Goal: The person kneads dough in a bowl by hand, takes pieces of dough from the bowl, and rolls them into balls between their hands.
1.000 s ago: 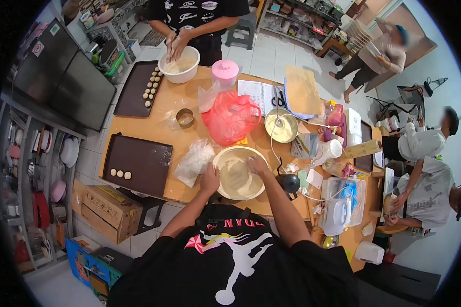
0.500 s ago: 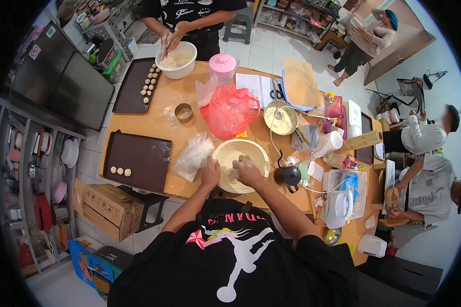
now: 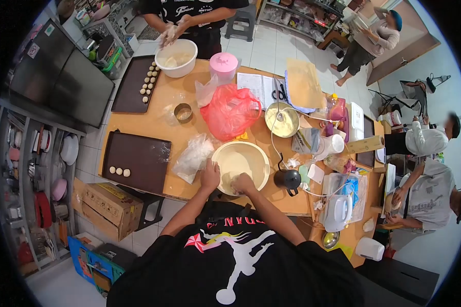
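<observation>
A cream mixing bowl (image 3: 260,156) stands at the near edge of the table, in front of me. My left hand (image 3: 210,175) grips its left rim, fingers closed over the edge. Down inside the bowl, my right hand (image 3: 244,184) is curled into a fist against pale dough (image 3: 232,177) at the near side. The hand itself partly hides that dough. Just left of the bowl lies a clear plastic bag (image 3: 193,156) with white contents, and a red plastic bag (image 3: 229,113) sits behind it.
Dark baking trays (image 3: 137,157) with dough balls lie on the left. A dark kettle (image 3: 288,180) and a metal bowl (image 3: 287,122) with a pale mixture stand on the right. Across the table, a person holds floury hands (image 3: 173,34) above a white bowl (image 3: 185,67). Other people are at right.
My right hand has moved down toward the near side of the bowl and curled tighter. My left hand stays on the rim. The person opposite has raised their hands out of the white bowl.
</observation>
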Available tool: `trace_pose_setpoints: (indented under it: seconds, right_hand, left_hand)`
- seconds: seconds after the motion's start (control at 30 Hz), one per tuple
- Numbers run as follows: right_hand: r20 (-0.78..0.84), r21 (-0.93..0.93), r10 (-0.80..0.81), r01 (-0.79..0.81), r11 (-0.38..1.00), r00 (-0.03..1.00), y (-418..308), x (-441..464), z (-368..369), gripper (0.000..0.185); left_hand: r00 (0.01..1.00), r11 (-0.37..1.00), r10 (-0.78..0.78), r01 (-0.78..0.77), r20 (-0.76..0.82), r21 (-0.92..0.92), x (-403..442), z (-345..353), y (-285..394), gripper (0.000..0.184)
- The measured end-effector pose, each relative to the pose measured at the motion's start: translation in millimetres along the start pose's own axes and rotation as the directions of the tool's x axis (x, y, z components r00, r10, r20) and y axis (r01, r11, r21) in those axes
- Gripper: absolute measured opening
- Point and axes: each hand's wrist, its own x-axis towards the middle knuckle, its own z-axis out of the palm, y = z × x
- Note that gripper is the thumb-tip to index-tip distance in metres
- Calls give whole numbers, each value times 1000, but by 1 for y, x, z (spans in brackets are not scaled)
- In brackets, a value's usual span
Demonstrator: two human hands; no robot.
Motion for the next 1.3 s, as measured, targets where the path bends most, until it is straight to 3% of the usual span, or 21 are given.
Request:
trace_pose_setpoints:
  seconds: [0.03,0.1,0.17,0.37,0.47,0.5,0.6,0.7,0.8,0.9,0.97,1.03,1.1,1.17,1.27,1.3]
  right_hand:
    - [-13,282,68,-62,958,998,16,16,15,18]
    - [65,663,251,-230,712,966,13,24,17,18]
    - [252,818,424,-425,387,870,4,29,15,19]
    - [195,882,543,-388,267,817,-12,28,-21,17]
    - [121,981,566,-186,59,815,4,47,-13,17]
    - [58,983,574,-148,112,817,0,42,-16,16]
    - [73,978,583,57,-201,809,15,47,0,18]
    - [-2,946,612,200,-255,791,4,31,-13,29]
    - [17,894,449,187,-407,894,10,20,-16,38]
    - [-27,903,341,169,-394,940,-25,-30,-56,41]
    - [-19,996,329,47,-79,944,-22,-38,-63,43]
    - [-44,961,306,-43,272,951,-11,-41,-60,39]
    - [-65,719,197,-91,689,978,-8,-36,-49,38]
    - [-71,311,81,-55,949,994,-13,-35,-48,40]
    - [-186,-166,-112,81,983,976,-8,-11,-28,38]
    - [-165,-146,-89,65,987,982,-11,-3,-25,37]
  left_hand:
    - [1000,1000,3,-3,1,1,0,-1,1,27]
    - [1000,1000,7,-7,3,7,-1,-3,2,26]
    - [1000,1000,13,-13,10,-20,-1,-7,6,25]
    - [999,998,36,-35,10,-51,0,-4,-3,23]
    - [999,997,51,-51,2,-64,0,-2,-2,23]
    - [998,996,60,-60,-4,-67,0,-4,-4,23]
    - [998,997,54,-53,29,-54,0,-4,-6,23]
    - [996,993,84,-83,7,-79,1,-4,-5,23]
    - [998,999,39,-39,40,-8,-2,-18,10,24]
    - [999,999,40,-39,23,-31,-1,-9,4,25]
    - [998,997,52,-50,27,-51,1,-2,-4,25]
    - [998,998,47,-46,33,-46,2,-4,-4,26]
    - [999,999,26,-25,45,-22,1,-5,-1,27]
    - [997,1000,-9,10,78,-17,-2,-10,4,29]
    - [996,999,-39,40,81,-10,1,-7,2,30]
    - [996,999,-44,45,80,-9,0,-6,2,31]
